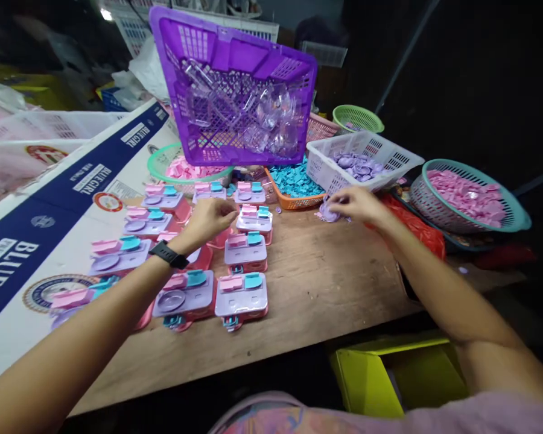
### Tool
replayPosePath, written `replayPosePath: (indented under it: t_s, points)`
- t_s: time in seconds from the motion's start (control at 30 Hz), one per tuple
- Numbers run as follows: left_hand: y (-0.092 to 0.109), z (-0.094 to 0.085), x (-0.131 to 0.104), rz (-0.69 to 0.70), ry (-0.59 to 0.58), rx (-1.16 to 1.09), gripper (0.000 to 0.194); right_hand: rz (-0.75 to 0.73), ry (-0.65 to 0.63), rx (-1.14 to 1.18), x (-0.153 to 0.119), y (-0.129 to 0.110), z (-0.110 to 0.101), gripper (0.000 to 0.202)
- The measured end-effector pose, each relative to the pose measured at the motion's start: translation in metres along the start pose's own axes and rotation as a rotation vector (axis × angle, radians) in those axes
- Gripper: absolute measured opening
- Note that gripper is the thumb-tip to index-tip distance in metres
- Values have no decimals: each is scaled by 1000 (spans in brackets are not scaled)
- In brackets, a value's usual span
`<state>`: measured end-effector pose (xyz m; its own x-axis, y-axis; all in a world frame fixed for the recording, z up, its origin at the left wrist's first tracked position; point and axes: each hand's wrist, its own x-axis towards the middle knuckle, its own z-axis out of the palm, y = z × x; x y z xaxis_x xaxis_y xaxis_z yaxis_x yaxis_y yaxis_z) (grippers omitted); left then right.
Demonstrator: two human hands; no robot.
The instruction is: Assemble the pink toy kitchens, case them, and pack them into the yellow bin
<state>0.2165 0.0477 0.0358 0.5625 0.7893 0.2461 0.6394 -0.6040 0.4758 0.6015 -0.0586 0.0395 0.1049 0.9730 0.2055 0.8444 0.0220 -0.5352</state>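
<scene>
Rows of small toy sets stand on the wooden table, each with a lilac top, pink and teal pieces and a pink base. Some, such as the near-left set (183,298), carry a round lilac dish (171,300); the near-right set (242,295) has a bare lilac top. My left hand (210,218), with a black watch band (169,254) on the wrist, hovers over the middle rows, its fingers curled together; anything in them is hidden. To the right, my right hand (357,204) pinches at lilac discs (329,212) lying on the table.
A purple basket (235,158) of clear plastic parts tilts up behind the sets. Around it are an orange basket (294,204) of teal pieces, a white basket (319,166) of lilac discs and a teal basket (428,196) of pink pieces. A printed carton (85,175) lies left.
</scene>
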Motion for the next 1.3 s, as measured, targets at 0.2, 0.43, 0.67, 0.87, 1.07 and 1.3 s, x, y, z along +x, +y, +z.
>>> replayPosePath:
  t_s: [0.2, 0.43, 0.67, 0.87, 1.07, 1.3]
  points:
    - [-4, 19, -3, 17, -90, 78, 27, 63, -223, -97, -51, 13, 107, 15]
    - [-12, 17, -4, 81, -110, 105, 29, 62, -240, -207, -42, -13, 71, 16]
    - [-29, 12, -11, 63, -118, 82, 33, 45, -1, 252, -6, -67, 97, 12]
    - [-28, 17, -2, 111, -142, 108, 36, -43, -50, 269, 33, -99, 137, 7]
    - [-35, 26, 5, 189, -166, 119, 39, 10, 15, 82, 20, -72, 114, 7]
    - [-39, 34, 16, 242, -332, 119, 52, 50, 80, 416, 23, -76, 126, 7]
